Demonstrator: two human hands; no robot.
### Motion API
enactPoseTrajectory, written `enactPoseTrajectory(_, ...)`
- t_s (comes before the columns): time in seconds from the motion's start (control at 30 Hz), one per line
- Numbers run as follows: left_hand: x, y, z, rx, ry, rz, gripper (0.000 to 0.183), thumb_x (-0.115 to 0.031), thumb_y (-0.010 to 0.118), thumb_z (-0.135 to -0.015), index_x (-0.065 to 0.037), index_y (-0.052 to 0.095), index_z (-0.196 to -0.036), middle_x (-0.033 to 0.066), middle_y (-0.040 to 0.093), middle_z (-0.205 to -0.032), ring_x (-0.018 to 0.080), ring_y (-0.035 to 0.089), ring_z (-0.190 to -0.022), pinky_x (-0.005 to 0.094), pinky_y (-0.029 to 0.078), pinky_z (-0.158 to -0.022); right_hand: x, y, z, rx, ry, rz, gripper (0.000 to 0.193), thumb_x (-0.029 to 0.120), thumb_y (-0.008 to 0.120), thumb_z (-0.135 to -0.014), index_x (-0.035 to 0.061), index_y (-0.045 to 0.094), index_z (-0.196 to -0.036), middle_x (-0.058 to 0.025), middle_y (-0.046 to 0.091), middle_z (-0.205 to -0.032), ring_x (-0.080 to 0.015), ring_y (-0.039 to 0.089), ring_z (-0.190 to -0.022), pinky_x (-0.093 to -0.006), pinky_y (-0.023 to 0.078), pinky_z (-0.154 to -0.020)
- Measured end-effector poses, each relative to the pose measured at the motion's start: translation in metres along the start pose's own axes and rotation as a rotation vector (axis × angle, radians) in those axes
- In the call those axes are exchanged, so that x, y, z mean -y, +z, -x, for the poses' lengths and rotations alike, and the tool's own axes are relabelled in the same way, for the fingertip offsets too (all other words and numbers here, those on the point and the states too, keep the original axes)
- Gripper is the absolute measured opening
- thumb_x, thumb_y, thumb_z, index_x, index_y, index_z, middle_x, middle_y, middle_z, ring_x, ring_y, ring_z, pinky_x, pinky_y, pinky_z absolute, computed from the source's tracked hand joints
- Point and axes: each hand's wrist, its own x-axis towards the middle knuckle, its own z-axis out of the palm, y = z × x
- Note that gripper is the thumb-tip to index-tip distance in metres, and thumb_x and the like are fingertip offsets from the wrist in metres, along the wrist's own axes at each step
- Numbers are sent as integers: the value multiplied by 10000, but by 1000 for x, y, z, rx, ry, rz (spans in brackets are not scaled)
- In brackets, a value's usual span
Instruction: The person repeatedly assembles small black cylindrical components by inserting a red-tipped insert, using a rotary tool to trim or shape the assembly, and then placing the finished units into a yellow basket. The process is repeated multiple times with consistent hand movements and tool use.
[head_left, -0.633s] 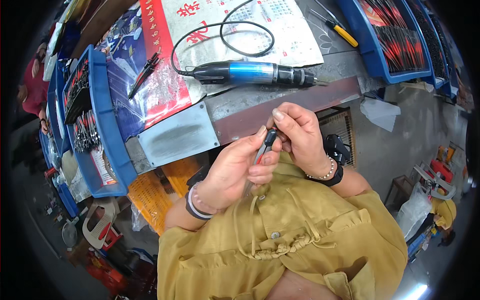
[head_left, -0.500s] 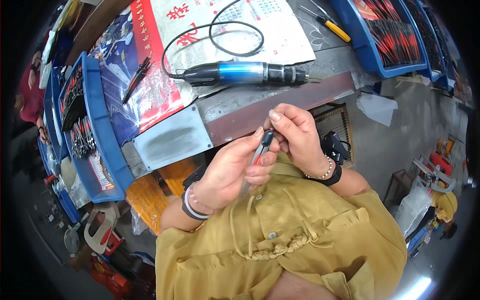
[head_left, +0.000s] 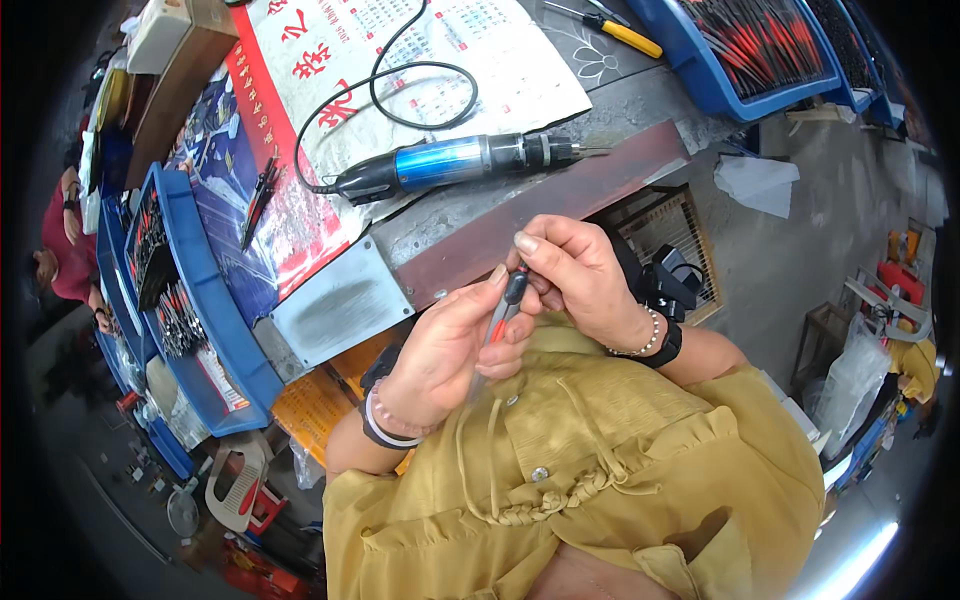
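Note:
Close to my body, in front of the bench edge, my left hand [head_left: 450, 338] is closed round a slim grey-and-red tool [head_left: 516, 288] with a rounded black end; its exact kind does not show. My right hand [head_left: 583, 278] pinches at the black end, thumb and forefinger meeting on a small reddish-dark bit too tiny to name. Both hands touch the tool, which slants upward. On the bench beyond lies an electric screwdriver [head_left: 440, 163] with a blue barrel, its bit pointing right and its black cord looping back. Neither hand touches it.
Blue bins [head_left: 245, 375] of black and red slim parts stand at left, and another blue bin [head_left: 735, 105] at upper right. A yellow-handled screwdriver [head_left: 630, 37], several loose black-red pieces [head_left: 260, 205], a printed sheet [head_left: 420, 95] and a grey plate [head_left: 340, 300] lie on the bench.
The whole view has shifted slightly. Both hands keep their grip on the tool in nearly the same pose; the right fingertips still meet at its black end.

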Motion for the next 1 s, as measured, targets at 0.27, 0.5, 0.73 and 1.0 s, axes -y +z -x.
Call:
enactPoseTrajectory(0.27,-5,5,-5,-12,-14,-92,391,-340,433,-1029,13,602,-1013,35,555,-729,67,351,-477,206,269,-437,8,-2,6,-40,-111,171,203,187,546,-993,30,607,-880,21,611,-730,-19,558,-600,-166,383,-493)
enactPoseTrajectory(0.5,-6,10,-6,0,12,-96,347,-316,427,-1020,3,548,-1086,50,538,-748,61,361,-471,199,285,-420,13,-1,4,-40,-93,141,213,199,543,-996,33,608,-880,19,615,-734,-22,569,-597,-161,386,-488)
enactPoseTrajectory(0.73,-4,9,-2,12,30,-75,336,-315,414,-1022,-10,537,-1092,38,521,-755,53,359,-478,197,282,-428,11,2,0,-32,-41,91,218,212,544,-997,36,604,-883,16,619,-733,-28,584,-592,-160,387,-482)
enactPoseTrajectory(1.0,0,4,4,-1,73,-78,335,-315,422,-1021,-9,542,-1085,45,518,-756,56,372,-484,196,288,-439,8,7,1,-12,-34,93,218,200,533,-1002,27,602,-889,5,629,-756,-30,579,-596,-164,404,-494)
